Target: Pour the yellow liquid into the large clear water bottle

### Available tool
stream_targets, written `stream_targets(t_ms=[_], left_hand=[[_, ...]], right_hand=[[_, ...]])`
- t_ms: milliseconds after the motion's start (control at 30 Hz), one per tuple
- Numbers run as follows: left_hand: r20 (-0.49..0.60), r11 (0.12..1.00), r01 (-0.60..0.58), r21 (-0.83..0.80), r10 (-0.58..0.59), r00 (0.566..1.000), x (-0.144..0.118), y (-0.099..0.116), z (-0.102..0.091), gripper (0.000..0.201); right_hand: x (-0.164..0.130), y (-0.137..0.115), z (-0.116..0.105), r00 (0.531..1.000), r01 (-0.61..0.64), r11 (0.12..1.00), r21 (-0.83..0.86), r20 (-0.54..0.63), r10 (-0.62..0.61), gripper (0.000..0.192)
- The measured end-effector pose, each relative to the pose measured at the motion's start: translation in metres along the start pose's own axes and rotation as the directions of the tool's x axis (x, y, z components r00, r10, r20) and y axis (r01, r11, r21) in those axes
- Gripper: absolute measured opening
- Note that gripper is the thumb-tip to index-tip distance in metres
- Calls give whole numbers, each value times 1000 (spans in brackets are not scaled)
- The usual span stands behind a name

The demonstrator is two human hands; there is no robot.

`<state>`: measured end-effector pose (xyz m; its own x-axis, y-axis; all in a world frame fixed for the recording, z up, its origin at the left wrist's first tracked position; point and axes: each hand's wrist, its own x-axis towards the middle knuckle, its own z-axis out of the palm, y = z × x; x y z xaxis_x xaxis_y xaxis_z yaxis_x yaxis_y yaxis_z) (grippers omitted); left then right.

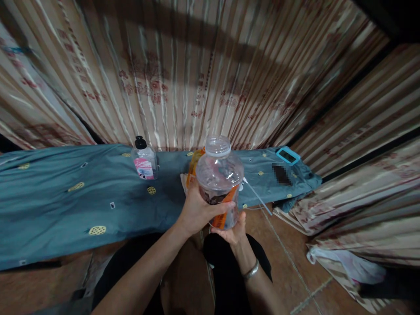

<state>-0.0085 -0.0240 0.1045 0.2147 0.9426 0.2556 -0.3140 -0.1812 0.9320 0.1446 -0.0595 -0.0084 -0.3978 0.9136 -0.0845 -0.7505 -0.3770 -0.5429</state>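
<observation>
A large clear plastic bottle (220,175) with an orange label stands upright between my hands, above my knees. Its wide neck shows no cap. My left hand (198,210) is wrapped round the side of the bottle, thumb across the label. Below it, my right hand (232,232) supports the base; part of its fingers is hidden behind the bottle. Behind the bottle lies a yellow-orange packet (193,166), partly covered. To the left, a clear bottle with a black cap and pink label (144,164) stands on the blue cloth (108,183).
A light-blue framed device (288,155) and a dark blurred patch (281,174) lie at the cloth's right end. A thin white stick (259,197) juts over the front edge. Patterned curtains (157,78) hang behind and at right. A white plastic bag (348,264) lies on the tiled floor.
</observation>
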Motion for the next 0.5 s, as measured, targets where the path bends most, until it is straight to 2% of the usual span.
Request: stream_targets(t_ms=[167, 300, 333, 400, 467, 500], left_hand=[[119, 999, 2, -36, 2, 993, 1, -1, 10, 64], [147, 995, -94, -40, 99, 984, 8, -13, -2, 78], [123, 988, -150, -45, 155, 980, 13, -18, -10, 78], [-29, 956, -292, 29, 293, 956, 25, -31, -30, 78], [-188, 924, -278, 263, 331, 925, 42, -47, -53, 81], [-239, 906, -243, 345, 336, 911, 50, -55, -62, 91]], right_hand=[[-10, -7, 3, 1000, 28, 1000, 12, 10, -28, 52], [-14, -12, 15, 998, 67, 997, 28, 1, -67, 46], [-15, -14, 17, 997, 71, 997, 32, -4, -71, 48], [-17, -20, 21, 996, 82, 996, 34, -23, -81, 53], [-20, -26, 20, 994, 103, 994, 29, -51, -101, 56], [-21, -28, 19, 991, 117, 993, 24, -65, -115, 56]])
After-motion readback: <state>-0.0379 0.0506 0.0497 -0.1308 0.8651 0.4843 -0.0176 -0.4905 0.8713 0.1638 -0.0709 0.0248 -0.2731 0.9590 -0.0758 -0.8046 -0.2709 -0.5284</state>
